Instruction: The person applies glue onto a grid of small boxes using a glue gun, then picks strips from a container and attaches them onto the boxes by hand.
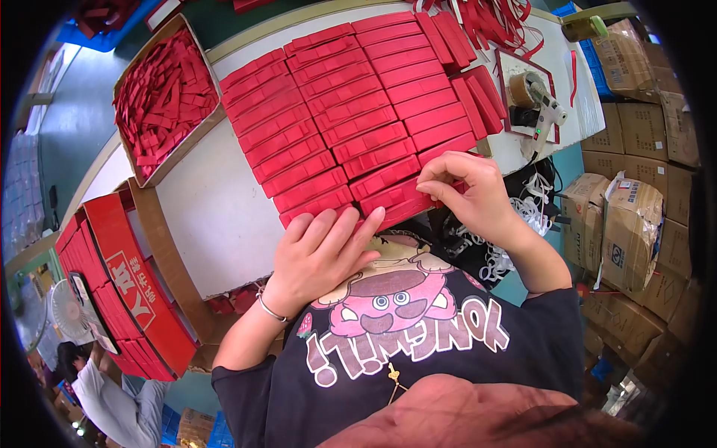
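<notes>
Pinching, the right hand has an unclear hold; left hand, half-open, touches a red box; bows seem done except toward one o'clock.

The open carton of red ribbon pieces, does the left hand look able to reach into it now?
Probably yes, with a stretch: the left hand is at the near edge of the red boxes, and across the white tabletop nothing seems to block the open carton.
</notes>
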The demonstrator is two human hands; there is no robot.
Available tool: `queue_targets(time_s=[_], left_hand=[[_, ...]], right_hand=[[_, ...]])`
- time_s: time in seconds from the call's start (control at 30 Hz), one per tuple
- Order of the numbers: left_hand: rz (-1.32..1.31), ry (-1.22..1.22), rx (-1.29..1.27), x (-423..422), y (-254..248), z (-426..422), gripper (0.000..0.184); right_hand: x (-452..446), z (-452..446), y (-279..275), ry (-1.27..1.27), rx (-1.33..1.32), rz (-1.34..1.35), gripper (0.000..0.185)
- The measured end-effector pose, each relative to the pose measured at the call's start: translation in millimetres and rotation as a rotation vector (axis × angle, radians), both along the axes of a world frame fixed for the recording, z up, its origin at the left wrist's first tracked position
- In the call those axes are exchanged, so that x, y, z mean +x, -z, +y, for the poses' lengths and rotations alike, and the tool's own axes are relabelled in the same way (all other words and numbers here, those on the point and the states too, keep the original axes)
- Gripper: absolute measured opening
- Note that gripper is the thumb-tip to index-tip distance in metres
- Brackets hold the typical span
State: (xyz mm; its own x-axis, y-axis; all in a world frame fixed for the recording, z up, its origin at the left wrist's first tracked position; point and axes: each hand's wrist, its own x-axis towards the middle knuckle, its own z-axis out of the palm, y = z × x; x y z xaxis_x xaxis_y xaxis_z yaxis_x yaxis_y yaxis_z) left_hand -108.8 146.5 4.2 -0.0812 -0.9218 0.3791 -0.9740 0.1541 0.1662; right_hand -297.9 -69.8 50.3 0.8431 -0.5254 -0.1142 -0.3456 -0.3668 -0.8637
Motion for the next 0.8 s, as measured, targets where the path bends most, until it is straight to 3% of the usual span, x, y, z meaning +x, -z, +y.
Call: queue_targets(time_s=[0.2, 0.4, 0.43, 0.8], left_hand=[[-0.040, -0.009, 0.048, -1, -2, -6, 0.056], [-0.093, 0.024, 0.014, 2, -1, -10, 0.057], [-0.096, 0.032, 0.009, 2, 0, -9, 0.057], [-0.172, 0.078, 0.026, 0, -1, -16, 0.058]], right_hand=[[-4, 3, 9, -0.059, -0.342, -0.060, 0.012], [-9, 22, 14, -0.275, -0.918, -0.257, 0.036], [-15, 27, 20, -0.312, -0.937, -0.177, 0.049], [-21, 20, 14, -0.344, -0.967, -0.111, 0.045]])
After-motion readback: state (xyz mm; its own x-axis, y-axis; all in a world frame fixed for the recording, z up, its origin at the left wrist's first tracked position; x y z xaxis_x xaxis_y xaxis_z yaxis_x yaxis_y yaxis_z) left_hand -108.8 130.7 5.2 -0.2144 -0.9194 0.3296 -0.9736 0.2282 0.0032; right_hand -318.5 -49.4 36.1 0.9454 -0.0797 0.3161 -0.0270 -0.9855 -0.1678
